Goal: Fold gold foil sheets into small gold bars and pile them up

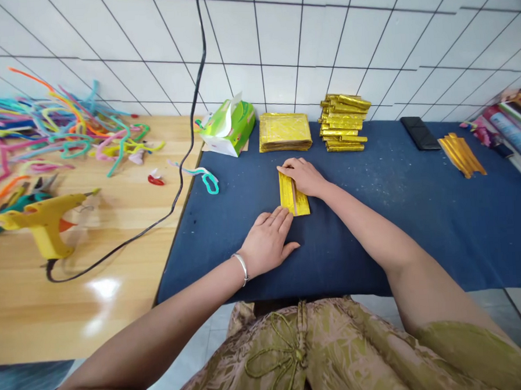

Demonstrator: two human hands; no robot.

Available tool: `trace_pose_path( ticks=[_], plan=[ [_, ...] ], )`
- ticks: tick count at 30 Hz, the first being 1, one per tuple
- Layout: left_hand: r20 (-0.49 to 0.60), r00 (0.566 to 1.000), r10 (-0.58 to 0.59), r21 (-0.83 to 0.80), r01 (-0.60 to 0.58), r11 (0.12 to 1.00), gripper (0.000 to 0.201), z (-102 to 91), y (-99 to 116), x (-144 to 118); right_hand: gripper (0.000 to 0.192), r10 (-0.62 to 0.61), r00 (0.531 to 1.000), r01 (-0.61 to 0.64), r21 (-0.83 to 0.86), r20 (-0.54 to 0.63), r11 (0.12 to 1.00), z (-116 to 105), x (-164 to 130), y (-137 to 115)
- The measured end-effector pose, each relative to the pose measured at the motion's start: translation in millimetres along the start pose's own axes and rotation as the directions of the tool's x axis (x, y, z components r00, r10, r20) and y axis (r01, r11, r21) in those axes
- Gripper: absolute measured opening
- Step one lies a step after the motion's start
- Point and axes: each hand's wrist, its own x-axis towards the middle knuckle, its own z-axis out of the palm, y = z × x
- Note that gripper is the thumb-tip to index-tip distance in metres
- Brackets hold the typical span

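Pressing flat with open fingers, your right hand (302,176) covers the far end of the folded gold paper (292,197) and your left hand (267,241) touches its near end, its long axis running away from you on the blue table (397,223).

Pretty bright, even daylight-ish lighting here, nothing dim. There's soft white glare on the wooden table (72,274), two shiny blobs near its front edge, so the light's coming from above. Shadows are weak, just a thin soft one under the left hand (267,241) on the blue cloth (418,210). The wide lens bends things a lot: wall tile lines (280,66) fan out and curve toward the corners. The yellow glue gun (47,220) and pipe cleaners (65,129) on the left look smeared, some motion blur there. The center is sharp enough.
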Motion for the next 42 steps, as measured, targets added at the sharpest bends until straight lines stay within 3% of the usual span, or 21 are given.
trace_pose_path(
  ticks=[6, 11, 17, 23, 27, 34, 38, 42],
  plan=[
    [0.030, 0.998, 0.050, -0.049, -0.048, 0.998, 0.061, -6.8, -2, -10, 0.041, 0.002, 1.000, -0.002, -0.001, 0.002, 1.000, -1, -1, -1],
    [-0.050, 0.999, -0.009, -0.117, 0.003, 0.993, 0.057, -15.2, -11, 1, 0.040, 0.014, 1.000, -0.014, 0.009, -0.001, 1.000, 1, 0, 0],
    [-0.008, 0.997, 0.071, -0.076, -0.071, 0.995, 0.060, -1.7, -5, 23, 0.038, 0.016, 1.000, -0.016, -0.007, -0.001, 1.000, -1, 0, -4],
    [0.046, 0.995, 0.087, -0.046, -0.084, 0.995, 0.060, 6.5, -2, 26, 0.040, -0.003, 1.000, 0.003, -0.061, 0.012, 0.998, -4, -1, -6],
    [0.052, 0.995, 0.085, -0.033, -0.083, 0.996, 0.060, 6.9, -3, 28, 0.042, -0.004, 1.000, 0.006, -0.077, 0.024, 0.997, -5, 8, 3],
    [0.041, 0.995, 0.095, -0.025, -0.094, 0.995, 0.060, 6.7, -3, 29, 0.046, 0.045, 0.997, -0.053, -0.123, -0.065, 0.991, -11, 28, 25],
    [0.031, 0.994, 0.101, -0.034, -0.100, 0.994, 0.060, 5.9, -3, 29, 0.045, 0.033, 0.992, -0.048, -0.119, -0.121, 0.992, -28, 8, 28],
    [0.015, 0.994, 0.109, -0.058, -0.108, 0.993, 0.059, 4.6, -5, 29, 0.041, -0.021, 0.995, 0.010, -0.111, -0.096, 0.994, -45, -40, 16]
  ],
)
